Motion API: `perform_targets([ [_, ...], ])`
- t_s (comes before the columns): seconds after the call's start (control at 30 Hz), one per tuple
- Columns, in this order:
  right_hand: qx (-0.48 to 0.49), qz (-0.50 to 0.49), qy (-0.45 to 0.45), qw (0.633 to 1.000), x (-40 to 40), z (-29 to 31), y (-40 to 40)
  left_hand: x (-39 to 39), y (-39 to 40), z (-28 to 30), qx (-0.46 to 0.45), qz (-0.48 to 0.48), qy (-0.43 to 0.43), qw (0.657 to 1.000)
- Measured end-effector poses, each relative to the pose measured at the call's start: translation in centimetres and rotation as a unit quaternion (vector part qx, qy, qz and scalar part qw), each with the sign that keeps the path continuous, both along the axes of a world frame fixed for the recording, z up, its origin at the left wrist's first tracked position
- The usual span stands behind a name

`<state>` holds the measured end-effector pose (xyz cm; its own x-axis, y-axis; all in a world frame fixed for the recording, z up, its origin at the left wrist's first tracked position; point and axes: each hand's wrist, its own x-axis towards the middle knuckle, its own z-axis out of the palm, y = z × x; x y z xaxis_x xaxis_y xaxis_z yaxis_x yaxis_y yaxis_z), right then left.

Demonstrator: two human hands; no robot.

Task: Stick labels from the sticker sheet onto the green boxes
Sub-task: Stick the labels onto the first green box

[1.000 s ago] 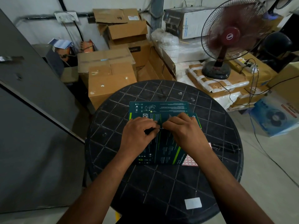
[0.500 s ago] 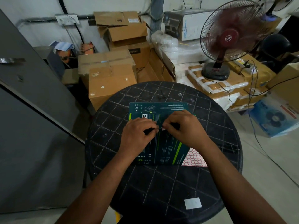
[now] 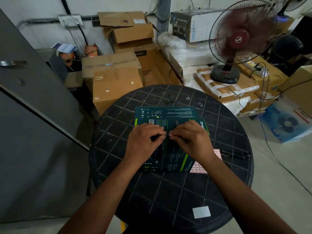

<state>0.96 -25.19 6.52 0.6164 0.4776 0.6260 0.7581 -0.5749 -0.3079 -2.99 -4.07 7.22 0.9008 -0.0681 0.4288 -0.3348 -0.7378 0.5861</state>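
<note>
**Label at my fingertips, over the top box**

My left hand (image 3: 145, 141) sits on the left half of the near green box (image 3: 170, 159), fingers curled inward, thumb and forefinger narrowed to a pinch at the middle of the box face. Just what is in that pinch I cannot make out for certain; it looks like the left end of a small label (image 3: 168, 134), a thin pale sliver between my two hands.

Moving right, that sliver lies just above the dark printed panel of the box, roughly at its centre. A second green box (image 3: 166, 113) lies behind, partly under the near one, its far edge towards the cardboard cartons.

My right hand (image 3: 190, 141) mirrors the left: fingers curled, tips closed on the right end of the same sliver, knuckles over the box's right half. Below my right wrist the sticker sheet (image 3: 198, 167), red-gridded, pokes out from beside the box on the black table (image 3: 168, 191).

I judge I am at the sticking step itself: label off the sheet, being set on the box. Next it needs lowering flat and square, then pressing from the middle outward so no corner lifts. After that, back to the sheet on the right for another.
</note>
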Motion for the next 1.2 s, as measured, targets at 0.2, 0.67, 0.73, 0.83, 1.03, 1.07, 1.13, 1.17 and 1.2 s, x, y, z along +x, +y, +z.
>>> perform_targets([
  [0.2, -0.025, 0.006, 0.03, 0.999, 0.4, 0.9, 0.5, 0.1, 0.0, -0.2, 0.004, 0.002, -0.004, 1.0],
  [0.67, 0.012, -0.088, 0.044, 0.995, -0.7, -0.4, -1.5, -0.5, 4.5, -2.3, -0.136, 0.008, 0.0, 0.991],
  [0.73, 0.029, -0.107, 0.038, 0.993, -0.9, -0.8, -1.2, -0.6, 5.1, -2.6, -0.17, 0.005, 0.001, 0.985],
  [0.83, 0.045, -0.105, 0.037, 0.993, -1.2, -0.9, -0.7, -0.5, 5.2, -2.6, -0.18, -0.004, 0.006, 0.984],
  [1.03, 0.095, -0.072, 0.083, 0.989, -1.1, -0.7, -3.1, -1.0, 6.0, -3.4, -0.258, -0.041, 0.024, 0.965],
  [1.07, 0.108, -0.075, 0.087, 0.987, -1.2, -0.8, -3.3, -1.1, 6.0, -3.5, -0.291, -0.05, 0.037, 0.955],
  [1.13, 0.119, -0.082, 0.095, 0.985, -1.2, -1.0, -3.0, -1.0, 6.0, -3.6, -0.332, -0.062, 0.05, 0.94],
  [1.17, 0.12, -0.082, 0.103, 0.984, -1.1, -1.0, -2.7, -0.9, 6.1, -3.6, -0.339, -0.065, 0.052, 0.937],
  [1.2, 0.119, -0.077, 0.114, 0.983, -0.9, -0.9, -2.7, -0.7, 6.1, -3.5, -0.343, -0.067, 0.054, 0.935],
])
